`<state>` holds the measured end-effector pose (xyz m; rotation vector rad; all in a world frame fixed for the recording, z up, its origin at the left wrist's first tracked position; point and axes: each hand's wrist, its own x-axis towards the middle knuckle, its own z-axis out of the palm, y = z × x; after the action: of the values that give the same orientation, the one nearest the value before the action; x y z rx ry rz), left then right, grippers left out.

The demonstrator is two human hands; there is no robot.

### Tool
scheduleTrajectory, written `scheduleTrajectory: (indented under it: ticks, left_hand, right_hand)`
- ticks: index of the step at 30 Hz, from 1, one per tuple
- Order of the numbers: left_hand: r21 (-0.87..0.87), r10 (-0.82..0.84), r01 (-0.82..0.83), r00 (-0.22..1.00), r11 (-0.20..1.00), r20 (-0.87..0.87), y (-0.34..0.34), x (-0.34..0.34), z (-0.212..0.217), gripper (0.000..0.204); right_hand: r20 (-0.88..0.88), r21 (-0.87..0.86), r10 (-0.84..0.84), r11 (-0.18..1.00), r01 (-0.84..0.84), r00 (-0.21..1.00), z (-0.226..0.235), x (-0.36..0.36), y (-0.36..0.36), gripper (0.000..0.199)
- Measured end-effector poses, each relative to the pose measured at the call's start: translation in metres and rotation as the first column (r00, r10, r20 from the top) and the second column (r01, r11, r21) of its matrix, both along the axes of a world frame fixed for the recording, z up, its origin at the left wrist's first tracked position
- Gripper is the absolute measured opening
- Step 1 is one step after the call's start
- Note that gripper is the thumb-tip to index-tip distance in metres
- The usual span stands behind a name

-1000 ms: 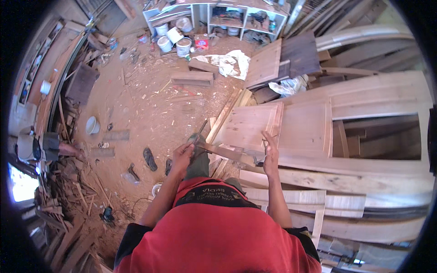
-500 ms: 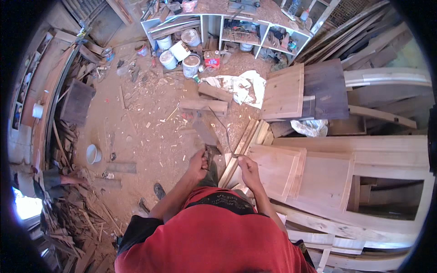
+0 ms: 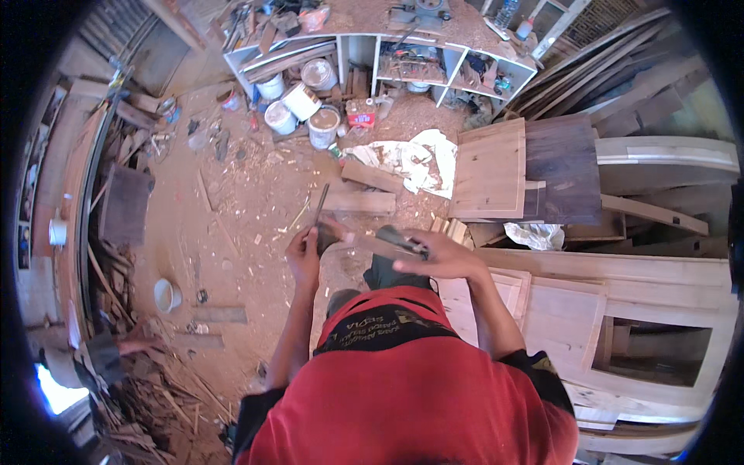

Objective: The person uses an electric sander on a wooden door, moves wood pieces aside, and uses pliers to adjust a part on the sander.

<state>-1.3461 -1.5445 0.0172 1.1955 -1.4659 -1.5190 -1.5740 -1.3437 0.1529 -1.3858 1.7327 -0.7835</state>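
My left hand (image 3: 304,252) is closed around a thin dark rod (image 3: 322,203) that points up and away from me. A short brown piece of wood (image 3: 384,246), smeared by motion, extends between my two hands. My right hand (image 3: 443,254) is by the right end of this wood, its fingers stretched out over it. A small dark part shows under those fingers; its kind cannot be made out. Whether the right palm touches the wood is hidden. Beneath the hands is a dark trouser leg (image 3: 381,271).
Wooden panels (image 3: 558,310) and a door-like frame (image 3: 659,271) lie stacked at my right. Buckets (image 3: 322,128) and a red can (image 3: 360,113) stand by the far shelf (image 3: 377,66). Scrap wood (image 3: 155,395) is heaped at the left, near another person's hand (image 3: 141,339).
The thin rod, earlier in my right hand, is now in my left. My left hand has moved left and away; my right hand has opened out, moving right. The view has shifted slightly.
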Motion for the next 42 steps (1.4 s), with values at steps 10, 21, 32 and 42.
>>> scheduleTrajectory:
  ticks: [10, 21, 32, 42]
  left_hand:
    - [-0.479, -0.016, 0.383, 0.794, 0.79, 0.608, -0.133, -0.09, -0.035, 0.045]
    - [0.232, -0.211, 0.061, 0.671, 0.971, 0.71, -0.087, -0.051, -0.146, 0.048]
    - [0.451, -0.17, -0.36, 0.597, 0.817, 0.784, 0.028, 0.011, -0.139, 0.027]
    - [0.534, -0.194, -0.292, 0.71, 0.793, 0.676, -0.023, -0.043, -0.133, 0.028]
  right_hand:
    - [0.293, 0.318, -0.109, 0.948, 0.011, 0.95, -0.187, -0.095, -0.139, 0.061]
    - [0.557, 0.814, -0.829, 0.557, 0.163, 0.055, -0.385, -0.224, -0.332, 0.021]
    - [0.738, 0.624, -0.674, 0.679, 0.387, -0.007, -0.472, -0.472, -0.663, 0.022]
    - [-0.203, 0.427, -0.198, 0.864, 0.269, 0.959, -0.538, -0.319, -0.481, 0.076]
